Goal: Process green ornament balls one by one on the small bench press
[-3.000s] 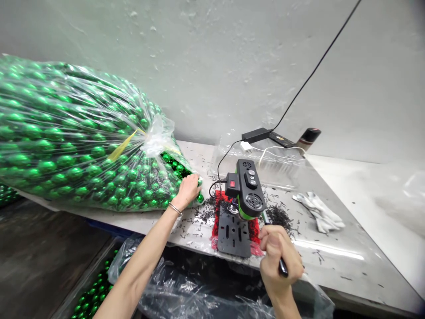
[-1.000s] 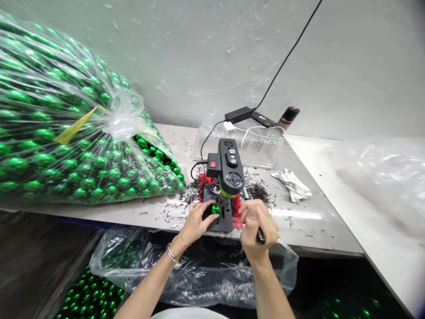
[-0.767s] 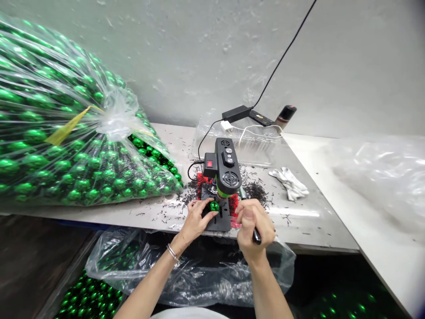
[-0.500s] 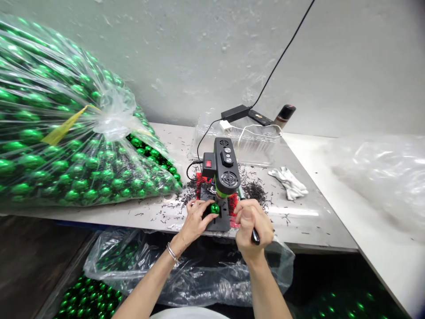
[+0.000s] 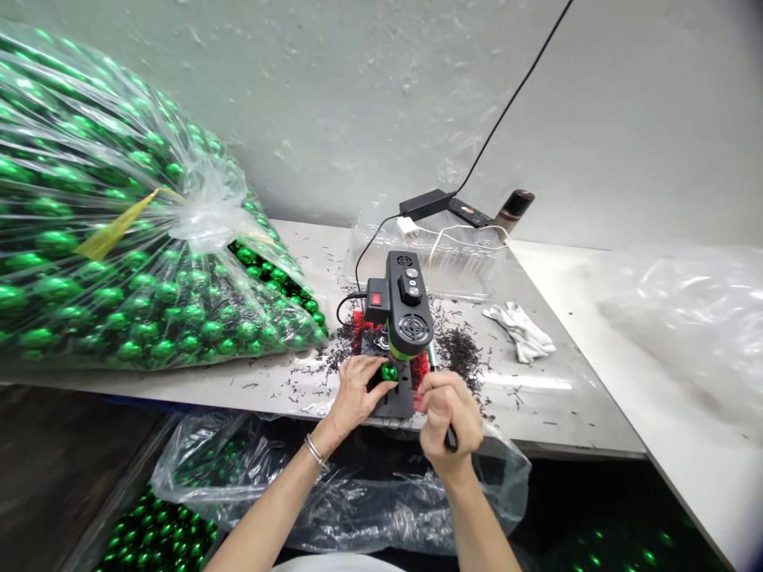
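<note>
A small bench drill press (image 5: 408,298) with a black body and round vents stands on the table. My left hand (image 5: 359,387) pinches a shiny green ball (image 5: 389,372) between thumb and fingers, on the black base plate (image 5: 390,407) beneath the machine's head. My right hand (image 5: 451,409) is wrapped round the black-ended lever (image 5: 451,439) at the machine's right side. Where the ball meets the machine's head is partly hidden by the head itself. Black shavings (image 5: 458,349) lie around the base, over a red patch (image 5: 420,367).
A large clear bag of green balls (image 5: 119,238) fills the left. White gloves (image 5: 521,332) lie to the right; a clear plastic tray (image 5: 462,270) with a power adapter (image 5: 424,204) sits behind. An open clear bag (image 5: 358,508) hangs below the table's front edge.
My right hand has moved slightly down and left with the lever, which now points more steeply. The left hand keeps the ball under the machine's head.
</note>
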A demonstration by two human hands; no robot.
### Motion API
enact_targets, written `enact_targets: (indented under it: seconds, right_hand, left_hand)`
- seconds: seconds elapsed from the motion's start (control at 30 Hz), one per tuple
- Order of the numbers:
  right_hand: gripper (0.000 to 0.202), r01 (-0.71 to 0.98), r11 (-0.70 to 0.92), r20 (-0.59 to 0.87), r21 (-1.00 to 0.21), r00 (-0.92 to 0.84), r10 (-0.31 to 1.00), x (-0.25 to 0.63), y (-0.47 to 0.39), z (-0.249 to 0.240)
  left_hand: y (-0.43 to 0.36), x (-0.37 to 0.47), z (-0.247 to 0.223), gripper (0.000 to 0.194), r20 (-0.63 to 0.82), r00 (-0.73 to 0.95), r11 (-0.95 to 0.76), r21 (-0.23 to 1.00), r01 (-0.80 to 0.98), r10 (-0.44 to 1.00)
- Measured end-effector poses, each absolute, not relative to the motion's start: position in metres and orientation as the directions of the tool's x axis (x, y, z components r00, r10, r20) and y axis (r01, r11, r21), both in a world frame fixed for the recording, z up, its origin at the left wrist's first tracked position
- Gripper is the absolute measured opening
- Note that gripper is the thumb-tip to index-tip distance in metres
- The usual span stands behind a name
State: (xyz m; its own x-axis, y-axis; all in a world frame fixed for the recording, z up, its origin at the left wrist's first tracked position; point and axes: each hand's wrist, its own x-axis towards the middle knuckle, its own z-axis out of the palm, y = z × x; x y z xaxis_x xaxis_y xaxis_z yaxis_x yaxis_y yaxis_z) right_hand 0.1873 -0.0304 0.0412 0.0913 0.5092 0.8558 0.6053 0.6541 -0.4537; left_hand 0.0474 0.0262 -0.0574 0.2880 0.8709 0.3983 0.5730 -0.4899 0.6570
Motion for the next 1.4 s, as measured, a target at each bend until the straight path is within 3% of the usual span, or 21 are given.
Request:
enact_targets:
  seconds: [0.23, 0.73, 1.17, 1.3, 1.4]
  right_hand:
    - [0.028, 0.643, 0.695, 0.913, -0.323, 0.02, 0.406, 0.192, -0.024, 0.005]
    - [0.031, 0.667, 0.669, 0.924, -0.328, 0.079, 0.374, 0.19, -0.022, -0.013]
    - [0.031, 0.668, 0.682, 0.923, -0.297, 0.018, 0.384, 0.192, -0.019, -0.023]
    - [0.033, 0.657, 0.683, 0.922, -0.32, 0.051, 0.383, 0.191, -0.021, -0.003]
    - [0.031, 0.608, 0.683, 0.891, -0.405, 0.095, 0.444, 0.19, -0.023, 0.036]
  left_hand:
    - [0.026, 0.047, -0.058, 0.029, 0.394, 0.29, -0.489, 0.676, 0.551, 0.872]
    - [0.025, 0.047, -0.062, 0.03, 0.408, 0.291, -0.5, 0.684, 0.531, 0.866]
    - [0.026, 0.047, -0.063, 0.031, 0.409, 0.282, -0.496, 0.704, 0.508, 0.868]
    - [0.028, 0.047, -0.063, 0.031, 0.41, 0.284, -0.499, 0.715, 0.489, 0.867]
    - [0.03, 0.047, -0.06, 0.031, 0.392, 0.281, -0.482, 0.732, 0.481, 0.876]
